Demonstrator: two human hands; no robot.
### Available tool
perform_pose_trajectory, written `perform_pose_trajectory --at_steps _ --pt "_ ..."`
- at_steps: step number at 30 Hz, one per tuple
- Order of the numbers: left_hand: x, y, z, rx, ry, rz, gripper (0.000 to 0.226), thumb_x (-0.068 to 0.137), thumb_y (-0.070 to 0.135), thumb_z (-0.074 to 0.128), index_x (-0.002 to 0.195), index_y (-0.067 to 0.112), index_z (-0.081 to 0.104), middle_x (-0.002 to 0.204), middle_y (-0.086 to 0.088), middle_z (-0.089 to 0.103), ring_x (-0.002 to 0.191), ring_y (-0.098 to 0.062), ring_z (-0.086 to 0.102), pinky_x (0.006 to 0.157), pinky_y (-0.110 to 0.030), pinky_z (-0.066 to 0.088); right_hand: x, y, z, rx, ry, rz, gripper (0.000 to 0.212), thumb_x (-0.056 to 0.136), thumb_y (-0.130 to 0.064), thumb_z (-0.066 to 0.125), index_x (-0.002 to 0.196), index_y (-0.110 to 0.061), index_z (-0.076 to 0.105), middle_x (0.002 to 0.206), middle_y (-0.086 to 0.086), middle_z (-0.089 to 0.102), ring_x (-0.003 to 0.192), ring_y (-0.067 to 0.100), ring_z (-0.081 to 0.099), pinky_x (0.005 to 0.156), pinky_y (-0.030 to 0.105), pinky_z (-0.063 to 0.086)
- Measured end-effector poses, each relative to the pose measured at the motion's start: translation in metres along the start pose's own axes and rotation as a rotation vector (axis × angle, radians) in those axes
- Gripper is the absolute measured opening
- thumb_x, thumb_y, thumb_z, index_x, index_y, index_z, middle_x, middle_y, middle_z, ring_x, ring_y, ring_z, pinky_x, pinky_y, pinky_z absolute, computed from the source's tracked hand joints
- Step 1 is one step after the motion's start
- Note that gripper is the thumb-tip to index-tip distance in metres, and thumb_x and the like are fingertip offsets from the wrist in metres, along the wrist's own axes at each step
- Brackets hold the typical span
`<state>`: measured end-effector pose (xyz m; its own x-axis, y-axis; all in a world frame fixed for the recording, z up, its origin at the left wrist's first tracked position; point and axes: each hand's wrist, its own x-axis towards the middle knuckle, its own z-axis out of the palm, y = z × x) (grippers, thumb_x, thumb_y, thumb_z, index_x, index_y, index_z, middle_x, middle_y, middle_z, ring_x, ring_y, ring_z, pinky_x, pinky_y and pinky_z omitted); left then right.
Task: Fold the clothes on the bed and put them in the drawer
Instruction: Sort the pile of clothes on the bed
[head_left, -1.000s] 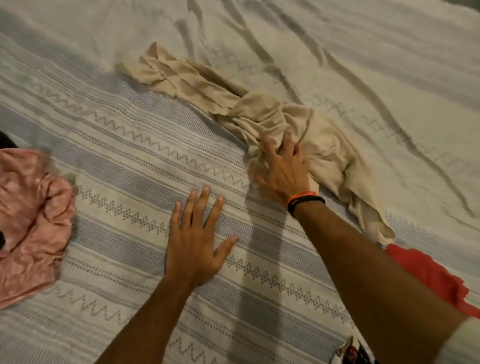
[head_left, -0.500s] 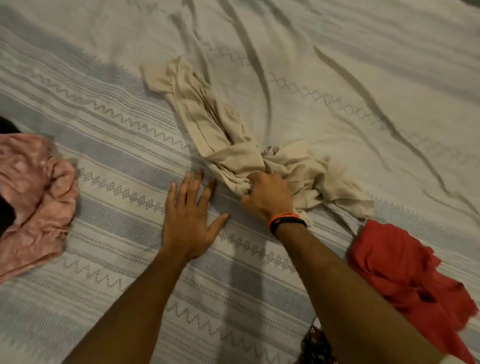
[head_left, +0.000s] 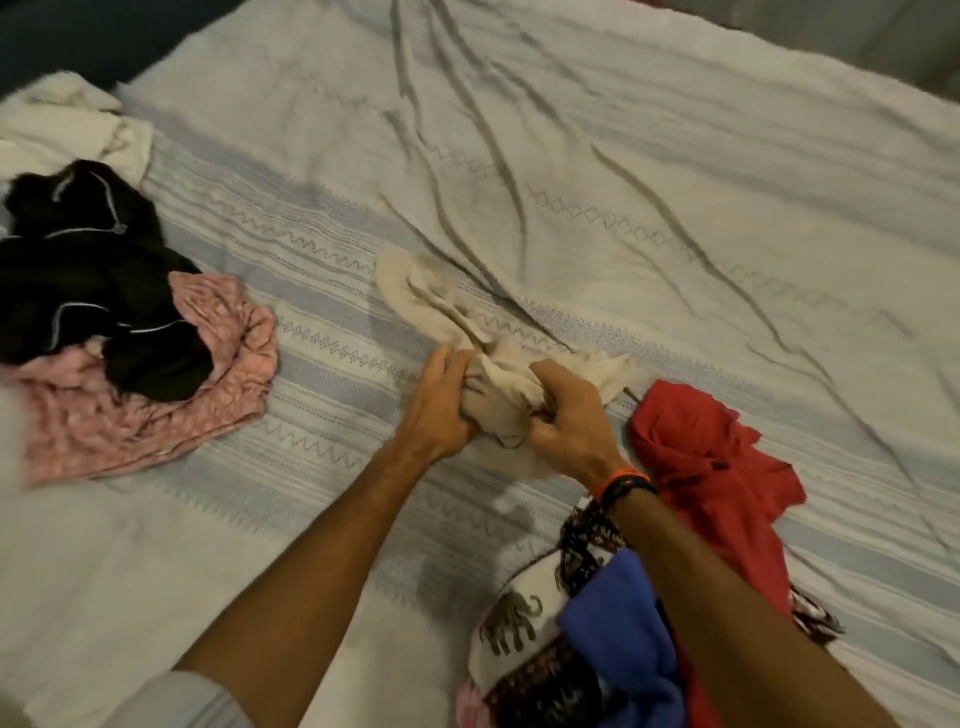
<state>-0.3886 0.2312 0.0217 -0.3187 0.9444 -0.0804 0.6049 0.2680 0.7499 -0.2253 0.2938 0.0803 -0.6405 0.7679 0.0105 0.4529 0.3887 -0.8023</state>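
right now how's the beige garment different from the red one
The beige garment is gripped by both the left hand and the right hand; the red garment lies untouched beside them. The beige garment is bunched into a long twist, the red one a crumpled heap. Both are unfolded on the bedspread.

Your left hand (head_left: 439, 402) and right hand (head_left: 563, 415) meet on the bunched garment (head_left: 498, 374), which trails away beyond them across the bed (head_left: 675, 156). Just right of your right hand lies a crumpled shirt (head_left: 711, 467). Beneath your right forearm sits a heap of clothes (head_left: 571, 639). Well left of your left hand, a jacket (head_left: 88, 280) lies on another garment (head_left: 130, 415).
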Motion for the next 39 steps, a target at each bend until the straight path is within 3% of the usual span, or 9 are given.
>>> perform_pose_trajectory --at_steps 3,5,7,10,15,19,21,28,39 --pt "-0.037 0.060 -0.020 -0.277 0.086 -0.147 0.023 0.082 0.012 0.055 0.104 0.017 0.056 0.090 0.001 0.064 0.085 -0.019 0.061 0.063 -0.022 0.047 -0.041 -0.021 -0.026 0.038 0.010 0.019 0.060 0.065 -0.015 0.061 0.124 -0.014 0.053 0.114 0.008 0.051 0.104 0.020 0.050 0.089 0.035 0.048" --pt "-0.059 0.104 -0.027 -0.515 0.102 -0.272 0.020 0.094 0.011 0.052 0.112 0.013 0.059 0.096 0.001 0.066 0.087 -0.011 0.061 0.067 -0.013 0.049 -0.069 -0.034 -0.040 0.096 -0.025 0.076 0.105 0.058 -0.021 0.081 0.149 -0.027 0.030 0.137 0.005 0.039 0.124 0.015 0.041 0.103 0.021 0.041" --pt "-0.087 0.146 -0.034 -0.696 0.075 -0.345 0.024 0.101 0.011 0.047 0.121 0.012 0.061 0.109 -0.001 0.067 0.097 -0.011 0.062 0.077 -0.010 0.051 -0.098 -0.051 -0.054 0.190 0.010 0.072 0.118 0.053 -0.027 0.091 0.151 -0.031 0.025 0.139 -0.003 0.046 0.125 0.011 0.048 0.102 0.023 0.045" --pt "-0.129 0.183 -0.045 -0.709 0.031 -0.281 0.040 0.092 0.004 0.055 0.130 0.016 0.056 0.122 -0.003 0.064 0.109 -0.016 0.061 0.092 -0.027 0.054 -0.133 -0.072 -0.073 0.268 0.179 -0.039 0.086 0.064 -0.015 0.089 0.137 -0.029 0.045 0.123 -0.019 0.061 0.113 0.004 0.060 0.094 0.029 0.052" --pt "-0.196 0.200 -0.064 -0.350 -0.071 -0.326 0.075 0.081 0.007 0.078 0.143 0.014 0.037 0.135 -0.005 0.053 0.117 -0.020 0.056 0.096 -0.037 0.052 -0.180 -0.085 -0.102 -0.074 0.342 -0.083 0.075 0.075 -0.004 0.071 0.139 -0.029 0.041 0.126 0.011 0.050 0.103 0.029 0.058 0.077 0.044 0.056" --pt "-0.257 0.185 -0.075 -0.129 -0.071 -0.470 0.076 0.084 0.017 0.078 0.147 0.013 0.034 0.144 -0.009 0.048 0.124 -0.025 0.053 0.091 -0.029 0.048 -0.212 -0.066 -0.115 -0.613 -0.196 0.280 0.086 0.087 -0.019 0.068 0.154 -0.022 0.014 0.149 0.023 0.025 0.130 0.045 0.038 0.100 0.052 0.045" --pt "-0.281 0.175 -0.085 -0.092 -0.089 -0.535 0.077 0.085 0.020 0.077 0.148 0.012 0.033 0.147 -0.011 0.046 0.128 -0.027 0.052 0.096 -0.033 0.048 -0.225 -0.060 -0.112 -0.727 -0.399 0.395 0.081 0.088 -0.027 0.068 0.150 -0.008 0.020 0.147 0.026 0.029 0.129 0.045 0.039 0.105 0.049 0.041" --pt "-0.324 0.135 -0.141 -0.072 -0.003 -0.641 0.070 0.087 0.024 0.074 0.146 0.013 0.037 0.148 -0.011 0.046 0.127 -0.028 0.053 0.095 -0.033 0.048 -0.211 -0.126 -0.060 -0.300 -0.366 0.169 0.050 0.082 -0.024 0.075 0.126 -0.009 0.056 0.120 0.009 0.065 0.107 0.023 0.062 0.093 0.033 0.050" --pt "-0.342 -0.010 -0.275 -0.145 0.175 -0.668 0.051 0.088 0.023 0.074 0.133 0.011 0.052 0.135 -0.007 0.057 0.118 -0.024 0.059 0.095 -0.031 0.048 -0.124 -0.252 0.121 -0.141 -0.323 0.132 0.024 0.086 -0.019 0.074 0.108 -0.016 0.066 0.103 -0.004 0.066 0.084 0.007 0.062 0.083 0.026 0.054"
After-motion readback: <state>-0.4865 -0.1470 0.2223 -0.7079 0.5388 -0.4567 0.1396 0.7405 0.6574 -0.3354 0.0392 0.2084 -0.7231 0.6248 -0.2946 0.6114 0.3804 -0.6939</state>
